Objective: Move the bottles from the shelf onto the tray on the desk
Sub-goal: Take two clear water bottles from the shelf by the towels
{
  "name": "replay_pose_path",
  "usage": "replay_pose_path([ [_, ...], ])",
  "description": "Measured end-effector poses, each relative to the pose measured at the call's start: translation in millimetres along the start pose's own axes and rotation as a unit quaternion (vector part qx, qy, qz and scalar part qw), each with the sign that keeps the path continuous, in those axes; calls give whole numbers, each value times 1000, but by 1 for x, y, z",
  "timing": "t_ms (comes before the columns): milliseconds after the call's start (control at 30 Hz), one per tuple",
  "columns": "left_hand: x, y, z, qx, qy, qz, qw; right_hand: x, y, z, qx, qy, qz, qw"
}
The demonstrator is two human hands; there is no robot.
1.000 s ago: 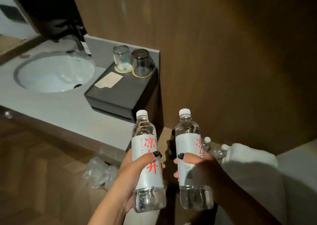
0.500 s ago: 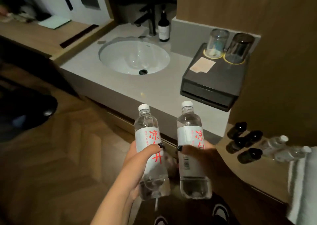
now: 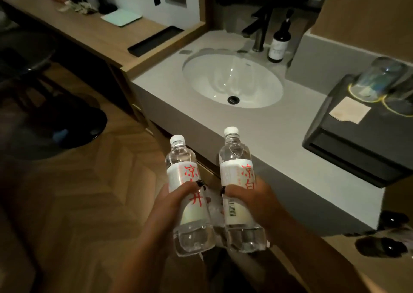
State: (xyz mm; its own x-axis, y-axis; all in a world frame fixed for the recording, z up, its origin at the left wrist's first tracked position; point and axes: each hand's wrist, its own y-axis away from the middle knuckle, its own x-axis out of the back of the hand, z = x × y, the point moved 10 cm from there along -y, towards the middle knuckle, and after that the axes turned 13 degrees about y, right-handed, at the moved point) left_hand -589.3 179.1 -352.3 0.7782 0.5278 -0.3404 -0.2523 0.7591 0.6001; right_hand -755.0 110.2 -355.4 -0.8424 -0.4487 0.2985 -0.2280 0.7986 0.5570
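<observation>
Left hand [image 3: 172,203] grips one water bottle [image 3: 190,194], right hand [image 3: 252,199] grips a second bottle [image 3: 240,187], both upright, side by side, off the worktop's [image 3: 279,140] front edge.

Both forearms reach up from the bottom edge and converge toward the middle of the view. The left hand [image 3: 176,200] wraps a water bottle [image 3: 190,194] around its label, thumb laid across the front with a dark-painted nail at its tip, the other fingers hidden behind. The right hand [image 3: 250,194] mirrors it on a second water bottle [image 3: 240,190], thumb across the label pointing inward, nail dark as well, the palm and fingers curled round the far side. Both grips sit at mid-height, and the bottles stand upright, side by side and just apart. The wrists are roughly level, the left forearm angled in from lower left, the right from lower right.
</observation>
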Motion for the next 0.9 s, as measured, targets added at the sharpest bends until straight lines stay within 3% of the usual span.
replay_pose_path([
  [267,23,-67,98,-34,7,9,999,-40,-74,-91,42,-32,-34,998],
  [567,61,-132,186,-46,18,16,999,-87,-129,-184,57,4,-49,997],
  [900,141,-213,283,-11,-16,-28,999,-174,-196,-268,37,-32,0,999],
])
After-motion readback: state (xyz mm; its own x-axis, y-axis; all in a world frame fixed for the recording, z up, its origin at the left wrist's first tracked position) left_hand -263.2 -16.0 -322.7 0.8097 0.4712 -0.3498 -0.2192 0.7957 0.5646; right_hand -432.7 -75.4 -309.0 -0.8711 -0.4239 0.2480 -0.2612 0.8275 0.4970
